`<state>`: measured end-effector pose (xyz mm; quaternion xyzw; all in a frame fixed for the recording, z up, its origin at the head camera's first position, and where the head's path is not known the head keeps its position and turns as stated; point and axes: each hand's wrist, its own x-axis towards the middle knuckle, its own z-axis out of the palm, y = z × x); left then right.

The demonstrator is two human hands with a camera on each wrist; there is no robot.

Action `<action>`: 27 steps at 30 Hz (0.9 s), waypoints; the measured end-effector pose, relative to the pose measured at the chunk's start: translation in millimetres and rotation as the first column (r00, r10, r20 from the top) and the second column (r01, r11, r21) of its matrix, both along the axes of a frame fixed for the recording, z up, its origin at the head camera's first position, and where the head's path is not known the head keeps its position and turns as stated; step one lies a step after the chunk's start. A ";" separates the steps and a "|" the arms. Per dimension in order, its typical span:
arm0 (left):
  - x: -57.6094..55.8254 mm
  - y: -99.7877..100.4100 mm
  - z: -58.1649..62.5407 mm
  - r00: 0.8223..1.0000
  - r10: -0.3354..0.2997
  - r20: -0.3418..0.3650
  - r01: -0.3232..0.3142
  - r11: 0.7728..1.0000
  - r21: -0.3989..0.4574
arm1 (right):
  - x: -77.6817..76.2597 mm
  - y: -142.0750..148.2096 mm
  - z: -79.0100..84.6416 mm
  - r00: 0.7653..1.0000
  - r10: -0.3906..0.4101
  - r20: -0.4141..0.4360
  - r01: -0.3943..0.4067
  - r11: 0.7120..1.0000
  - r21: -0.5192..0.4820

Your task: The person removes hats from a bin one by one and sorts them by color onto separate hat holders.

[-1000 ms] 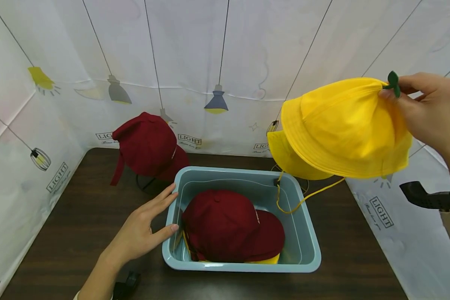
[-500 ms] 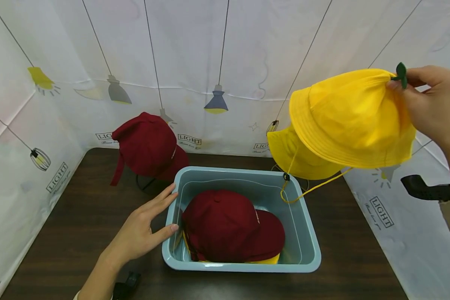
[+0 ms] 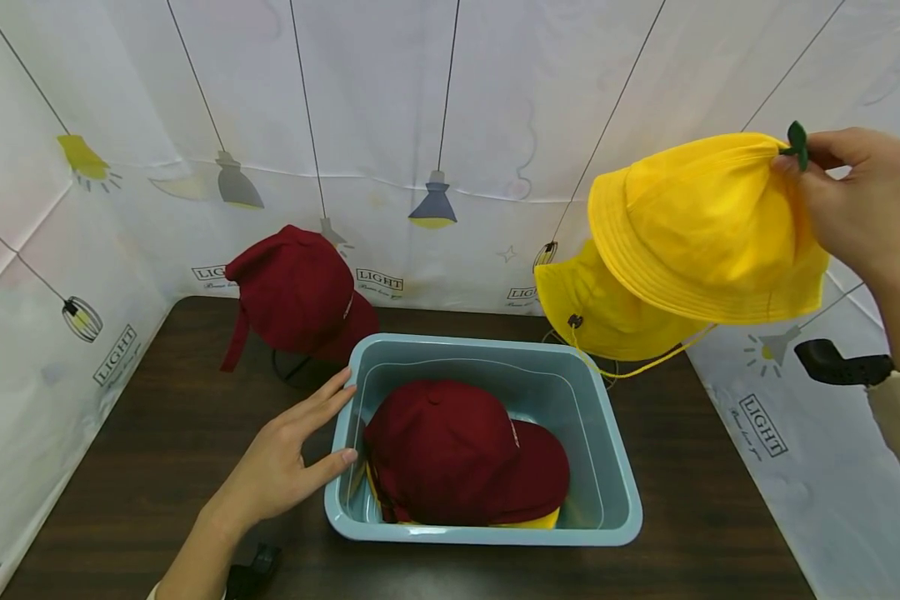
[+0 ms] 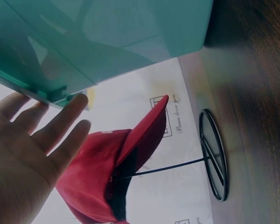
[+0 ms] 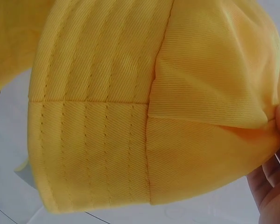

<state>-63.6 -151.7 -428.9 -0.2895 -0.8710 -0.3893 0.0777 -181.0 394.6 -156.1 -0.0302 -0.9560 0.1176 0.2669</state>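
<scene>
My right hand (image 3: 862, 200) pinches the crown of a yellow bucket hat (image 3: 708, 233) beside its green sprout, holding it in the air. In the right wrist view, the stitched brim of this bucket hat (image 5: 93, 140) shows close up. A yellow cord (image 3: 656, 365) hangs under it, with a dark toggle. Left of it and partly hidden stands a second yellow hat (image 3: 592, 312). My left hand (image 3: 292, 454), fingers extended, touches the left rim of a light blue basin (image 3: 487, 533). Inside lies a maroon baseball cap (image 3: 450, 450) over yellow cloth (image 3: 538, 521).
Another maroon cap (image 3: 296, 287) sits behind the left hand, on a stand whose black wire base (image 4: 225, 179) shows in the left wrist view. Dark wooden table (image 3: 157, 467) lies under everything. A white printed curtain (image 3: 390, 100) hangs close behind.
My right hand has lifted the bucket hat slightly up and to the right. Its cord has risen from inside the basin to about the back right corner. The left hand has stayed put.
</scene>
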 end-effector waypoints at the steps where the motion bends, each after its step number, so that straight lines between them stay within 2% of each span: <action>1: 0.0 0.1 -0.1 1.000 0.000 0.000 0.000 1.000 0.000 | -0.6 0.2 -0.8 1.000 0.000 0.002 0.000 1.000 0.000; 8: 0.3 0.1 0.1 1.000 -0.002 0.000 0.002 1.000 0.003 | -6.1 -1.6 -7.6 0.995 0.070 -0.065 -0.071 0.997 -0.014; 19: 1.6 0.7 -0.4 1.000 -0.002 0.003 0.002 1.000 0.004 | -18.7 0.2 -26.4 0.993 0.108 -0.043 -0.107 0.994 0.028; 27: 0.5 0.6 0.6 1.000 -0.001 -0.004 0.001 1.000 0.001 | -21.2 1.1 -37.1 0.990 0.139 -0.039 -0.138 0.990 0.011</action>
